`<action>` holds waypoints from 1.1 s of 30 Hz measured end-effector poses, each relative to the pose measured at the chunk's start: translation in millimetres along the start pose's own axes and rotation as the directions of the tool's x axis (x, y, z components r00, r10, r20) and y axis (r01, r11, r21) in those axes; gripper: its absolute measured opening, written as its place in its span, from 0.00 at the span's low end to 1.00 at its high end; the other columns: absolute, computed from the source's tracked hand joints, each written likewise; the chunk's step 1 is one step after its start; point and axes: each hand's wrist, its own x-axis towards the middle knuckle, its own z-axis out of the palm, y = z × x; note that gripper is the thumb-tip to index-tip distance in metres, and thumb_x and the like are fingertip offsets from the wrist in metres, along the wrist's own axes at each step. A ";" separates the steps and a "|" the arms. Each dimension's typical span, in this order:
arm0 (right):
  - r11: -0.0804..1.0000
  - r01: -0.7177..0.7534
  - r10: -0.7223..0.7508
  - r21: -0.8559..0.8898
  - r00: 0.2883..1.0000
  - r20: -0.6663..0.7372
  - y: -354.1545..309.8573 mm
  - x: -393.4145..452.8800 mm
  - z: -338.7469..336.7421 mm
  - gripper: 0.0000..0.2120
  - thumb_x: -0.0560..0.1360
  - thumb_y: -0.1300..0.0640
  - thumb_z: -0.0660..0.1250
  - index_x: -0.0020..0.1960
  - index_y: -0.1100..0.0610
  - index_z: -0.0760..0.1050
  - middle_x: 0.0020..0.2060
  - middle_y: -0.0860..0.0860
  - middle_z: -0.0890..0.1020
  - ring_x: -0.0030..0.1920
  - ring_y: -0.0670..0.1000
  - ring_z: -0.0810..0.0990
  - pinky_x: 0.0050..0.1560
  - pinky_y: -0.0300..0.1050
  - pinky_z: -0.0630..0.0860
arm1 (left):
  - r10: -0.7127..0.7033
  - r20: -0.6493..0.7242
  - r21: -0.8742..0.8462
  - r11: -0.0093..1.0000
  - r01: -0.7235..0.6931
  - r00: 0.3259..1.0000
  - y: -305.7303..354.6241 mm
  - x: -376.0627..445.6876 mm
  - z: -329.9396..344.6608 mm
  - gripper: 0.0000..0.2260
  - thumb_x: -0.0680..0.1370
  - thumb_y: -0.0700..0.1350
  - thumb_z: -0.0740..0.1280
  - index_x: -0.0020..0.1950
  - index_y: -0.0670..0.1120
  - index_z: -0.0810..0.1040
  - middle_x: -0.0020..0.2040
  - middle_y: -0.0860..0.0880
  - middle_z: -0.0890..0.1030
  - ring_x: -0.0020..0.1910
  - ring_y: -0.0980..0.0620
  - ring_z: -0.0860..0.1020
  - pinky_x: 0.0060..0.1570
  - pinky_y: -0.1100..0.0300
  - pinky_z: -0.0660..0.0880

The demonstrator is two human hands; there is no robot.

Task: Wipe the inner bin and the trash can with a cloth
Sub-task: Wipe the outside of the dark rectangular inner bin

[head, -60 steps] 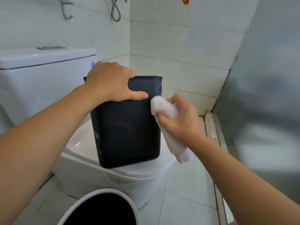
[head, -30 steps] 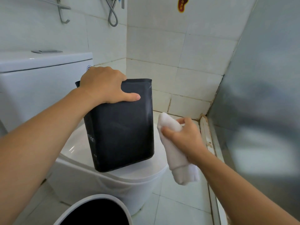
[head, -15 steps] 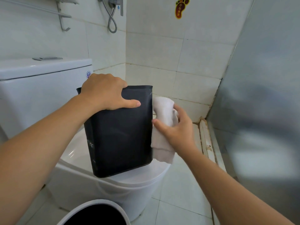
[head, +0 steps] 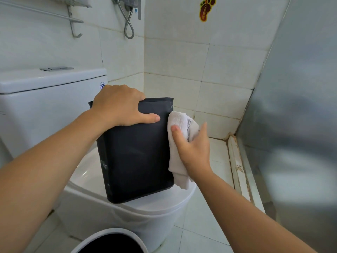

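Observation:
The black inner bin (head: 138, 157) stands upright on the closed toilet lid (head: 149, 203). My left hand (head: 120, 105) grips its top rim, thumb lying across the near face. My right hand (head: 191, 148) holds a white cloth (head: 179, 125) and presses it against the bin's right side, near the top. Part of the cloth hangs down below my palm. The white trash can (head: 102, 238) with a dark inside shows only its rim, at the bottom edge of the view.
The white toilet tank (head: 45, 99) is behind the bin on the left. Tiled walls close the corner behind, with a shower hose (head: 128, 24) and a rail (head: 45, 13) above. A frosted glass partition (head: 295, 125) stands on the right above a raised sill.
My right hand dropped the cloth low beside the bin, then brought it back up along the bin's right side. My left hand kept its grip on the rim.

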 end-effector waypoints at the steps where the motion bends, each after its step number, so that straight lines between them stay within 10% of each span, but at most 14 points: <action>1: 0.999 -0.022 0.022 0.036 1.000 0.000 0.8 2.3 -0.3 0.26 0.75 0.38 0.74 0.65 0.52 0.75 0.58 0.45 0.82 0.58 0.46 0.81 0.55 0.44 0.80 | 0.000 0.001 0.000 1.000 0.000 1.000 0.1 0.2 -0.1 0.31 0.69 0.80 0.61 0.37 0.52 0.74 0.34 0.53 0.78 0.34 0.52 0.74 0.39 0.54 0.69; 3: 0.997 -0.015 0.015 0.079 1.000 -0.001 0.7 2.9 2.3 0.17 0.75 0.38 0.73 0.50 0.51 0.78 0.44 0.48 0.83 0.43 0.45 0.82 0.41 0.42 0.78 | -0.002 0.004 -0.002 1.000 0.002 1.000 0.8 0.1 -0.6 0.30 0.69 0.80 0.61 0.37 0.52 0.74 0.34 0.53 0.77 0.34 0.53 0.73 0.39 0.55 0.69; 9: 1.000 0.001 -0.001 -0.023 1.000 0.013 0.1 -0.9 15.8 0.25 0.76 0.27 0.60 0.65 0.42 0.68 0.58 0.52 0.78 0.53 0.52 0.81 0.56 0.57 0.82 | 0.011 -0.001 0.014 1.000 -0.011 1.000 2.6 -1.3 -1.8 0.31 0.69 0.81 0.59 0.37 0.52 0.74 0.33 0.53 0.77 0.33 0.54 0.73 0.36 0.56 0.68; 15: 0.998 0.033 -0.032 -0.062 0.999 0.010 -9.4 -2.6 3.8 0.20 0.80 0.36 0.66 0.63 0.47 0.66 0.48 0.42 0.78 0.47 0.44 0.79 0.39 0.36 0.74 | 0.000 0.009 -0.002 1.000 0.000 1.000 3.7 -2.5 -3.5 0.31 0.69 0.81 0.60 0.37 0.52 0.74 0.33 0.53 0.77 0.33 0.54 0.73 0.39 0.55 0.70; 24: 0.839 0.420 -0.443 -0.345 0.896 0.015 -25.0 12.0 -5.0 0.17 0.80 0.45 0.67 0.66 0.47 0.70 0.45 0.42 0.80 0.43 0.46 0.79 0.43 0.50 0.80 | 0.011 0.012 0.022 1.000 -0.011 1.000 5.5 -5.6 -5.6 0.32 0.68 0.81 0.59 0.37 0.52 0.73 0.32 0.53 0.76 0.34 0.54 0.73 0.39 0.55 0.72; 33: 0.832 0.405 -0.435 -0.380 0.901 0.007 -24.9 9.7 -6.0 0.14 0.79 0.42 0.67 0.61 0.44 0.73 0.43 0.41 0.80 0.42 0.48 0.80 0.41 0.49 0.78 | 0.005 0.003 -0.016 1.000 -0.005 1.000 5.8 -7.0 -6.8 0.29 0.68 0.80 0.62 0.34 0.54 0.69 0.32 0.54 0.75 0.33 0.56 0.71 0.38 0.55 0.68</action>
